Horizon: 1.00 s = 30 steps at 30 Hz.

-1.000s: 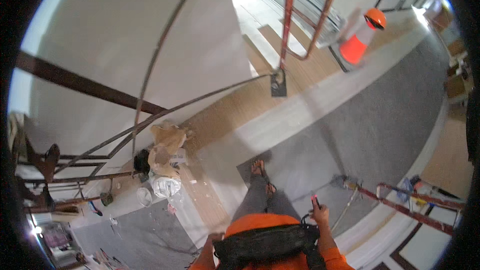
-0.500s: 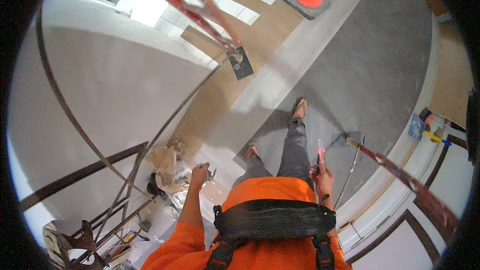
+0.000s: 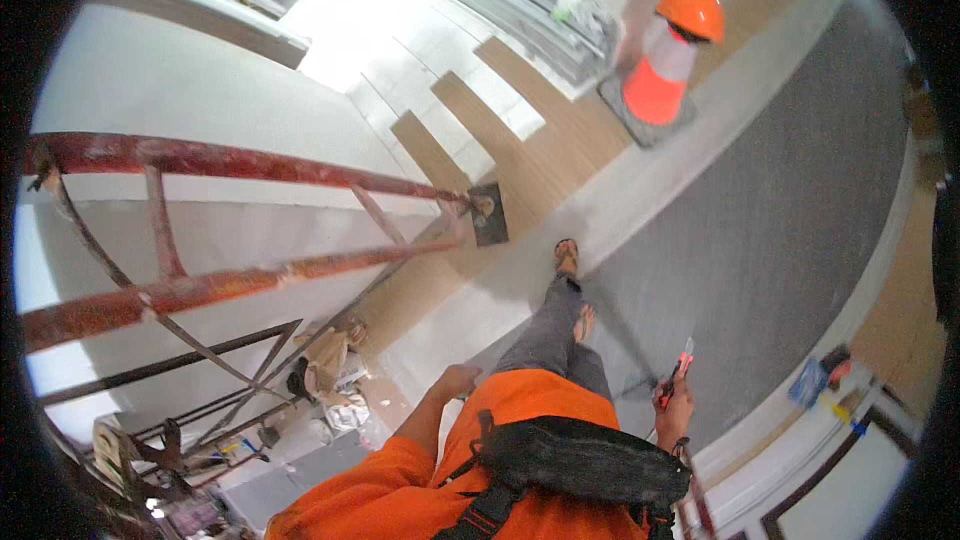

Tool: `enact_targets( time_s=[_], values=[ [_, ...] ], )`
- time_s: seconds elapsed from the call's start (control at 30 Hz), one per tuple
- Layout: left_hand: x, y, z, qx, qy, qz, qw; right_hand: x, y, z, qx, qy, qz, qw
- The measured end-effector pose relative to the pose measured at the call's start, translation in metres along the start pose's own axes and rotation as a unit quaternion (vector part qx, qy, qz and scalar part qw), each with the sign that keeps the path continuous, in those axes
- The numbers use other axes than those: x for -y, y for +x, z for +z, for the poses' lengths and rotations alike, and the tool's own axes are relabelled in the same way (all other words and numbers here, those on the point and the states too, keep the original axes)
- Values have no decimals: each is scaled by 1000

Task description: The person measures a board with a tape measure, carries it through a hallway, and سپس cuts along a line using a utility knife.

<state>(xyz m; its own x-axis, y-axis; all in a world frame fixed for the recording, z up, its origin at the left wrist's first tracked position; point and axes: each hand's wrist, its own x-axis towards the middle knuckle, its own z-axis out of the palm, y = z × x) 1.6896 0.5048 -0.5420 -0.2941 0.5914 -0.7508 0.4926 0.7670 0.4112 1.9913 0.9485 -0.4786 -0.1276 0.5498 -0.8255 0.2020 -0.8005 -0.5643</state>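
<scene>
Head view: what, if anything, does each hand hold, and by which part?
The right hand holds a red-and-black cutter by its handle. No object shows in the left hand, though its palm is hidden.

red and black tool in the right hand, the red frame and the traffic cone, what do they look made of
Red and black tool: probably smooth plastic, judging by its bright colour; the paler tip may be metal, but it's blurred.
Red frame: likely painted metal, its pole-like bars showing patchy, worn red.
Traffic cone: plastic or rubber, with even, moulded-looking orange.
</scene>
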Motion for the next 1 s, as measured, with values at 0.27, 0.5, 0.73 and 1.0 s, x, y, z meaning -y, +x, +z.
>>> enact_targets(
  time_s=[0.27, 0.5, 0.73, 1.0],
  values=[
    [-57, 177, -96, 30, -96, -51, 994, 118, 164, 32, 42, -504, -121, 854],
    [-60, 285, -274, -144, -65, -2, 987, 263, 228, 218, 154, -604, -336, 706],
    [-42, 297, -343, -311, 118, 34, 942, 376, 317, 310, 233, -699, -256, 625],
    [-111, 277, -203, -265, -500, -440, 697, 507, 407, 404, 252, -765, -263, 531]
  ],
)
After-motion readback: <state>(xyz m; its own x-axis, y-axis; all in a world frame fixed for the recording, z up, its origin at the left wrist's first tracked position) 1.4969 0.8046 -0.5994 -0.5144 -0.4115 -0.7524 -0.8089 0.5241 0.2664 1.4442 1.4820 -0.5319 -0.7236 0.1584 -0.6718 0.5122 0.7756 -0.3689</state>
